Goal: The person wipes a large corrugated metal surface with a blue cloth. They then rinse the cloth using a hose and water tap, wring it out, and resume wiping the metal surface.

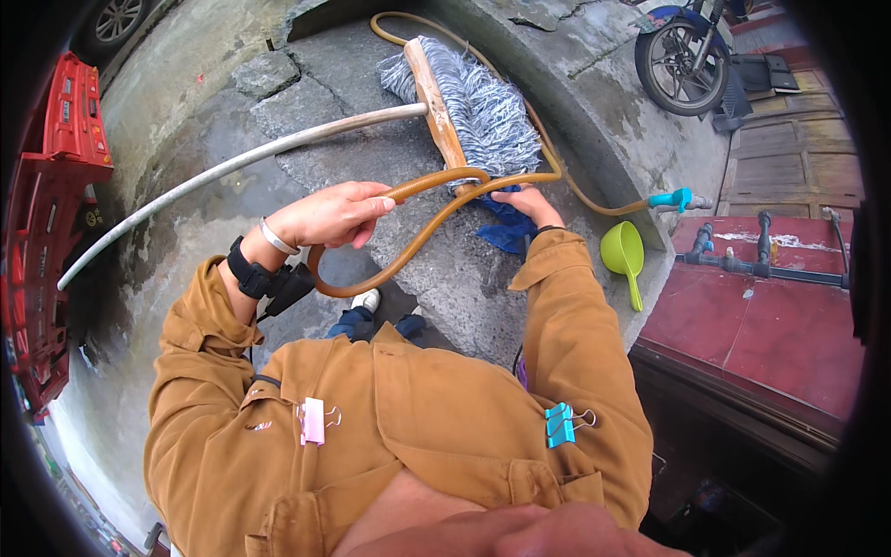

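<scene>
A brown rubber hose (pixel 433 228) passes through the grasp of my left hand (pixel 344 212) and hangs in a loop below it. Past the hose, my right hand (pixel 532 203) grips a crumpled blue cloth or plastic piece (pixel 514 231); some of its fingers are hidden. That hand is at the near end of a mop with a wooden head (pixel 437 111) and grey-and-white yarn strands (pixel 480 104). From the head, the mop's pale pole (pixel 264 157) extends to the left, looking bent in this lens.
A lime-green dipper (pixel 621 247) lies by the concrete ledge. Near it, the hose ends at a turquoise fitting (pixel 669 200). Grey pipes (pixel 759 268) run along a red tiled surface (pixel 752 334). A motorcycle wheel (pixel 682 69) stands upper right, a red vehicle (pixel 52 181) left.
</scene>
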Motion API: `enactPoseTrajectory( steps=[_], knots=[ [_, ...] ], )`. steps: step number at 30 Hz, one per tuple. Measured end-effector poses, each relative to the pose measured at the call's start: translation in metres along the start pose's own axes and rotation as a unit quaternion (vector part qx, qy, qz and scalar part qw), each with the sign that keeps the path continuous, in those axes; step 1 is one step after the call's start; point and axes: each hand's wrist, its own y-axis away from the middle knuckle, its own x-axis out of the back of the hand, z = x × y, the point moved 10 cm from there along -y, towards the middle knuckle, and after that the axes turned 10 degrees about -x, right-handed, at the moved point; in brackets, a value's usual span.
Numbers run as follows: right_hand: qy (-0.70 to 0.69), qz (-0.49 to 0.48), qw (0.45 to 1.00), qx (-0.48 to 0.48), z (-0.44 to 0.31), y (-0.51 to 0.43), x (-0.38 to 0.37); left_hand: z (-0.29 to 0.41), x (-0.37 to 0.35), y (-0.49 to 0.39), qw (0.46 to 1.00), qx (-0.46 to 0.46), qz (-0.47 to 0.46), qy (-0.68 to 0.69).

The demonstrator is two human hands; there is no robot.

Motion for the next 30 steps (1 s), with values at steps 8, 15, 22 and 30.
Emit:
enactPoseTrajectory(
  steps=[8,15,22,30],
  knots=[
    [0.17,0.255,0.923,0.235,-0.008,0.14,-0.05,0.006,0.0,0.018,1.0,-0.009,-0.019,-0.012],
    [0.136,0.191,0.971,-0.045,0.022,0.018,-0.003,0.04,-0.017,0.028,0.997,-0.072,-0.005,-0.032],
    [-0.287,0.157,0.909,-0.26,0.145,0.016,0.033,0.047,-0.036,0.016,0.994,-0.053,-0.061,-0.078],
    [0.148,0.225,0.913,0.305,-0.034,0.148,-0.06,0.043,-0.035,0.002,0.989,-0.08,-0.052,-0.111]
  ],
)
